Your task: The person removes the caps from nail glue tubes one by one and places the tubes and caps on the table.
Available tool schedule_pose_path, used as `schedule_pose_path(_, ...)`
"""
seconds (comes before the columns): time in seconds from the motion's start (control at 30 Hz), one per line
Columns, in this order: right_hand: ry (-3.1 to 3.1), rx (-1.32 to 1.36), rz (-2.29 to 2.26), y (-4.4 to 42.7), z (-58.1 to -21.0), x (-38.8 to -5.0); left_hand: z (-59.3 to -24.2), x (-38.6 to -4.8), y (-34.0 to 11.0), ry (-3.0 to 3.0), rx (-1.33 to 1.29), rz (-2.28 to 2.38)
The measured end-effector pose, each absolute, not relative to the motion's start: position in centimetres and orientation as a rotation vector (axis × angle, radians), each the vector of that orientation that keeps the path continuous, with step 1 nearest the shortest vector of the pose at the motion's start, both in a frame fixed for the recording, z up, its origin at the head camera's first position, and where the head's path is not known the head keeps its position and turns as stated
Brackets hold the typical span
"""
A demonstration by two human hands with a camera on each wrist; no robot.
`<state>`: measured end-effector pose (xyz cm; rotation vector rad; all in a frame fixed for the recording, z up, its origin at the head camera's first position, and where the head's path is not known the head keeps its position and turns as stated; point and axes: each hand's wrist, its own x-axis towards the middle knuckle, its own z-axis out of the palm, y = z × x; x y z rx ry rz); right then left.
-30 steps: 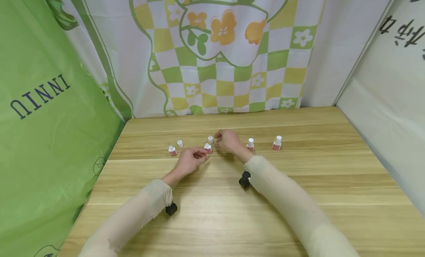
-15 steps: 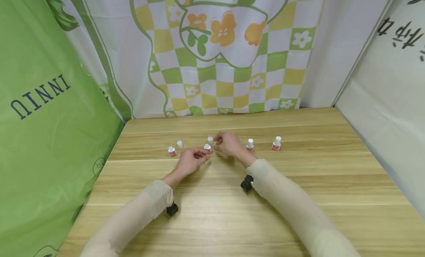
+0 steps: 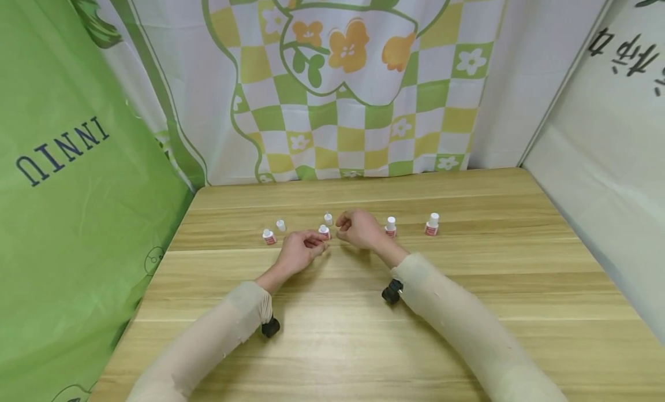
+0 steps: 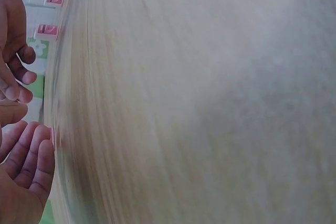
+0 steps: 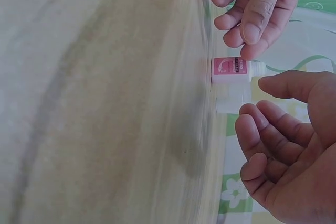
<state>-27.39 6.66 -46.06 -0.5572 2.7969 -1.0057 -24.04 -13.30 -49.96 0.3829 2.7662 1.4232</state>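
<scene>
An uncapped small white bottle with a pink label (image 3: 324,232) stands upright on the table. Just behind it a white cap (image 3: 328,219) rests on the tabletop. My left hand (image 3: 297,253) is at the bottle's left, fingers loosely extended and thumb apart; whether the fingertips touch it I cannot tell. To the right my right hand (image 3: 359,229) hovers, fingers loosely bent, with nothing between thumb and fingers in the right wrist view. Another uncapped bottle (image 3: 269,237) and its cap (image 3: 281,225) are further left.
Two capped bottles, one near (image 3: 391,227) and one farther right (image 3: 432,224), stand right of my right hand. The wooden table (image 3: 332,332) meets a checked curtain (image 3: 353,136) at its back edge. A green cloth (image 3: 78,188) hangs on the left.
My right hand has drawn slightly back toward me and away from the cap, its forearm shifting right. My left hand has stayed nearly still beside the bottle.
</scene>
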Motion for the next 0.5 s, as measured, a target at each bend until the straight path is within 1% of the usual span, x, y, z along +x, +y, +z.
schedule_pose_path(0.5,2.816,-0.533,-0.999,7.7,-46.2,-26.2,-50.2,-24.1,-12.7,2.774,0.402,1.406)
